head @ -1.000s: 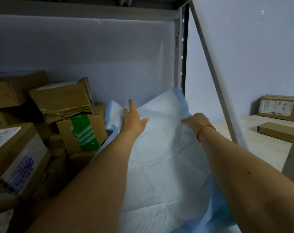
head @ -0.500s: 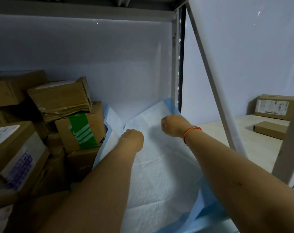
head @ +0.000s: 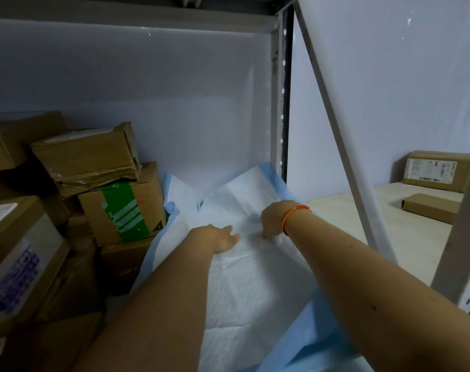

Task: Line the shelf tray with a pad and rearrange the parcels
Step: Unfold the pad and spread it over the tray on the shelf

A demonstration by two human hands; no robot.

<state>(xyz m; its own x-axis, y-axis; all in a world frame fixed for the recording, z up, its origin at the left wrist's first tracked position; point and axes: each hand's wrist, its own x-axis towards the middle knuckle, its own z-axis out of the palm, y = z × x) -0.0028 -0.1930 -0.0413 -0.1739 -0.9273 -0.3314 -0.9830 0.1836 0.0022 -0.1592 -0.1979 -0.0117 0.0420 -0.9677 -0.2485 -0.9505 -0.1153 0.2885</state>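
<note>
One pad [head: 244,277], two hands (left [head: 220,237], right [head: 272,220]).

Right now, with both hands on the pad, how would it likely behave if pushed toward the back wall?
The pad looks thin and floppy: its far edge curls up the wall and creases cross it, so a push would probably bunch it. It seems light. The left hand and right hand press it down, suggesting it won't lie flat alone.

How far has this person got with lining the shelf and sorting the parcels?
Partly done. The blue-edged pad already covers the shelf's right side, but its far edge is rumpled against the back wall. Both hands, left hand and right hand, are on it, apparently smoothing it. The cardboard parcels sit heaped on the left, not yet rearranged.
</note>
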